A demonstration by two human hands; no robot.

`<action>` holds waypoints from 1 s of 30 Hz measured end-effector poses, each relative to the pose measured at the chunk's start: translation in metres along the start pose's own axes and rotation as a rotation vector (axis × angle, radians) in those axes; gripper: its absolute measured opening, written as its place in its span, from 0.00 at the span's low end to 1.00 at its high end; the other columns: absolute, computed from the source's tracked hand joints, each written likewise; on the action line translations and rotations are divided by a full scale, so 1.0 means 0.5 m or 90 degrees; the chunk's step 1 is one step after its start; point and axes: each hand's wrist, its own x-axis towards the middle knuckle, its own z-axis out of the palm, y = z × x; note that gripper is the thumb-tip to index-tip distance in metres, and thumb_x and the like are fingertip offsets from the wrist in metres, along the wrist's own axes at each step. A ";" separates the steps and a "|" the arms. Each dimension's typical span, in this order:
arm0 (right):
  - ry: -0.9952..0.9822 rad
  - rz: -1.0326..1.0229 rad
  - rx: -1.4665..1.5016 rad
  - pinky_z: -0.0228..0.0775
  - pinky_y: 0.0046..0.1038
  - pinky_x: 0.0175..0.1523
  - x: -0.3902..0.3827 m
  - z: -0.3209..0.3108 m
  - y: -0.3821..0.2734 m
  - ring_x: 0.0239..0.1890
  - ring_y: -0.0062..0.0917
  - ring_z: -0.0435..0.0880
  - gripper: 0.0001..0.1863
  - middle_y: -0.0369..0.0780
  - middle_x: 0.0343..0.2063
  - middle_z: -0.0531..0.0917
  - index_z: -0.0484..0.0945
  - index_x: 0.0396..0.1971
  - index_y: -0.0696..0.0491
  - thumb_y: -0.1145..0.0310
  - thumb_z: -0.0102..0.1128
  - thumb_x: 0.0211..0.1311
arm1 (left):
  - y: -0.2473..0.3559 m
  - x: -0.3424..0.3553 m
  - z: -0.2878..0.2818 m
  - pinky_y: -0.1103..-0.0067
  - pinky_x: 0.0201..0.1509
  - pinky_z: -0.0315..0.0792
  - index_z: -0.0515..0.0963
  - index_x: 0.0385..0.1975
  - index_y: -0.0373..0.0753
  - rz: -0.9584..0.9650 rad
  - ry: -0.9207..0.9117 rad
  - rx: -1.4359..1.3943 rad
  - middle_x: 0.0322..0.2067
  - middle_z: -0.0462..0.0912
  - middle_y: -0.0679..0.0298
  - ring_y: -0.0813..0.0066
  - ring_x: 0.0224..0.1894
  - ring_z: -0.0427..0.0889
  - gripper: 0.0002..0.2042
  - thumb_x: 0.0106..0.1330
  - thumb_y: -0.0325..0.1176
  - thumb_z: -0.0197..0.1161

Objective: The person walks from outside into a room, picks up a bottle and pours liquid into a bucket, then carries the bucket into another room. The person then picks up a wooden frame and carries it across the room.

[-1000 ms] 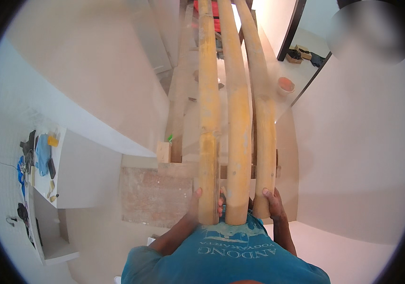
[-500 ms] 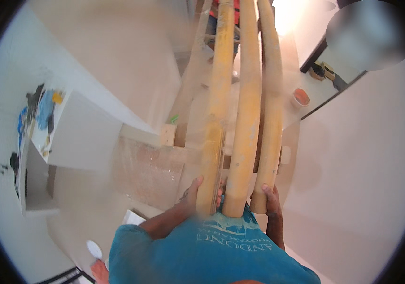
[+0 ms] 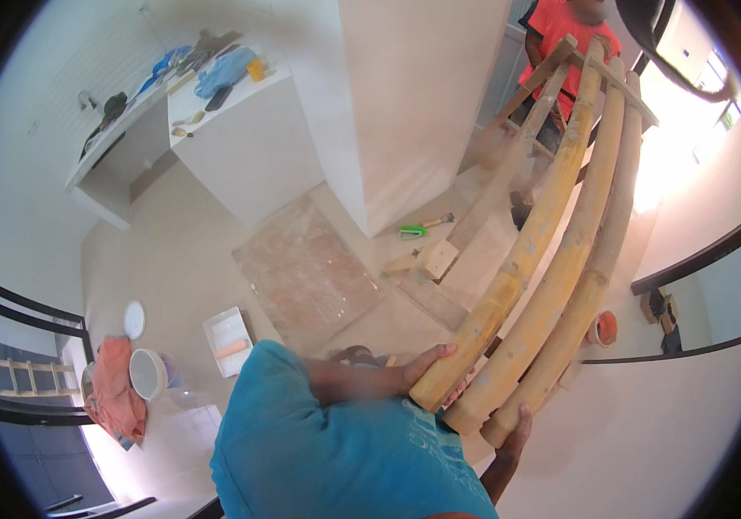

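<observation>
Three long, yellowish bamboo poles (image 3: 574,259) lie side by side, slanting from my body to the far right. A wooden crosspiece (image 3: 621,82) spans their far ends. My left hand (image 3: 433,365) grips the near end of the left pole, thumb on its outer side, with fingertips partly showing beneath. My right hand (image 3: 515,438) closes round the near end of the right pole; most of its fingers are hidden underneath. At the far end stands another person in a red top (image 3: 561,52), one hand (image 3: 602,43) at the pole tips.
Below the poles is a wooden frame (image 3: 483,216). A stained board (image 3: 310,272) lies on the floor beside a white column (image 3: 413,104). Leftward are a paint tray (image 3: 228,340) with a roller, a white bucket (image 3: 148,374) and a cluttered counter (image 3: 240,147). A small bucket (image 3: 595,331) stands right.
The view has turned left, so the bamboo poles now slant to the upper right. More of the other person and the left floor shows. Both my hands keep their hold.
</observation>
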 end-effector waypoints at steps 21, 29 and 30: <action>-0.083 0.057 0.000 0.77 0.31 0.30 0.187 -0.195 -0.045 0.27 0.29 0.82 0.31 0.43 0.30 0.79 0.67 0.55 0.60 0.49 0.57 0.63 | -0.084 0.244 -0.030 0.65 0.45 0.76 0.70 0.48 0.38 -0.024 0.168 -0.015 0.34 0.78 0.59 0.62 0.37 0.80 0.38 0.59 0.71 0.51; -0.112 0.073 -0.007 0.78 0.30 0.30 0.322 -0.223 -0.057 0.28 0.28 0.83 0.32 0.43 0.32 0.80 0.67 0.53 0.61 0.49 0.58 0.61 | -0.070 0.353 -0.097 0.65 0.47 0.75 0.71 0.46 0.38 -0.048 0.165 -0.052 0.35 0.78 0.59 0.62 0.40 0.79 0.37 0.60 0.72 0.47; -0.123 0.066 -0.003 0.78 0.31 0.30 0.330 -0.227 -0.063 0.28 0.28 0.83 0.32 0.43 0.32 0.80 0.67 0.53 0.61 0.49 0.58 0.61 | -0.072 0.361 -0.097 0.65 0.47 0.75 0.71 0.46 0.39 -0.025 0.142 -0.037 0.35 0.78 0.59 0.62 0.40 0.79 0.37 0.60 0.72 0.47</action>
